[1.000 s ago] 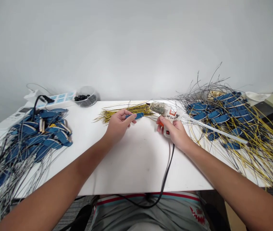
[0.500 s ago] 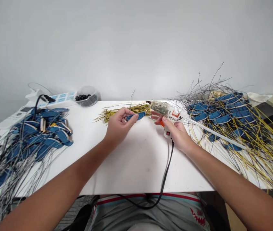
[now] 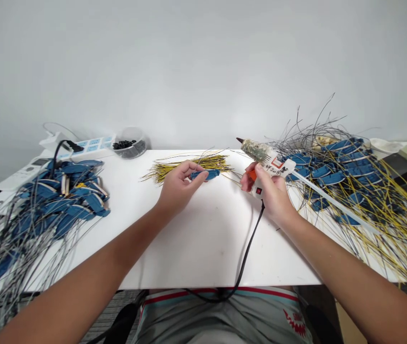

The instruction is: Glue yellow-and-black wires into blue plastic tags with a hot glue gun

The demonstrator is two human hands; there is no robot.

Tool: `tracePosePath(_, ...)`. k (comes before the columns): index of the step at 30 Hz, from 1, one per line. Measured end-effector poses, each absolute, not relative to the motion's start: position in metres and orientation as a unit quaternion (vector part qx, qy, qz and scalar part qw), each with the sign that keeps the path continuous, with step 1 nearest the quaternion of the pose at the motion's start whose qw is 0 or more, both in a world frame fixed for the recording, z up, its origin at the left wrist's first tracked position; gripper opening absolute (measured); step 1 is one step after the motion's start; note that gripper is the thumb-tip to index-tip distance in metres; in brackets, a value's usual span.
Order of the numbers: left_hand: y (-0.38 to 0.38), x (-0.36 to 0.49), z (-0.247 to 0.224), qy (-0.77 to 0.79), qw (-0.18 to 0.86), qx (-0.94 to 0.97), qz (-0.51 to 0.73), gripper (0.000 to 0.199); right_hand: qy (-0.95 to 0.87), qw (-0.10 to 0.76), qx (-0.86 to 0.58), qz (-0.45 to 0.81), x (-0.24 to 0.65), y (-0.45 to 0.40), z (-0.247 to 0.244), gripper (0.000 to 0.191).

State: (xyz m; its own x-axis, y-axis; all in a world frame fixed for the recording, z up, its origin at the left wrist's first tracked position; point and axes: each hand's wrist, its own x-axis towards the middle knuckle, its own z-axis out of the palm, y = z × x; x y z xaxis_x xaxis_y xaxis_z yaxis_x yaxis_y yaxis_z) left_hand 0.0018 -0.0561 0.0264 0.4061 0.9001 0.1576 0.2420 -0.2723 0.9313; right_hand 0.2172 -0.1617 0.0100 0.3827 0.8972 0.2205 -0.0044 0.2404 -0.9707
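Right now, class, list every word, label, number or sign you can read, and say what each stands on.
No text reads with certainty.
Glue gun: black handwriting, blurred; the middle may be "30".
Grey shorts: red print, too blurred to read.
Power strip: blue panels, any markings too small to read.

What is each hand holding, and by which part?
The left hand pinches a small blue piece by its left end; the right hand grips a glue gun by its handle.
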Motion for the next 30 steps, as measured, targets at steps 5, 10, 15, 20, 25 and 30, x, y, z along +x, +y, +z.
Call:
tracePosePath(5, -0.052, 0.001, 0.028, 0.399, 0.465, 0.697, 0.373, 0.036, -0.447, 0.616, -0.583, 0.284, 0.223, -0.159, 0.013, 0.043)
tracePosePath(10, -0.044, 0.0, 0.028, 0.389, 0.548, 0.641, 0.371, 0.034, -0.432, 0.603, -0.615, 0.268, 0.23, -0.154, 0.01, 0.038)
tracePosePath(15, -0.042, -0.001, 0.028, 0.376, 0.563, 0.632, 0.379, 0.035, -0.453, 0.613, -0.57, 0.307, 0.225, -0.157, 0.015, 0.029)
tracePosePath(20, -0.049, -0.002, 0.032, 0.359, 0.547, 0.673, 0.344, 0.04, -0.477, 0.574, -0.577, 0.331, 0.215, -0.163, 0.015, 0.036)
tracePosePath(25, -0.06, 0.0, 0.035, 0.33, 0.557, 0.711, 0.276, 0.038, -0.485, 0.56, -0.564, 0.365, 0.209, -0.162, 0.012, 0.039)
tracePosePath(30, -0.066, 0.002, 0.036, 0.323, 0.545, 0.721, 0.281, 0.036, -0.49, 0.553, -0.552, 0.385, 0.206, -0.164, 0.014, 0.033)
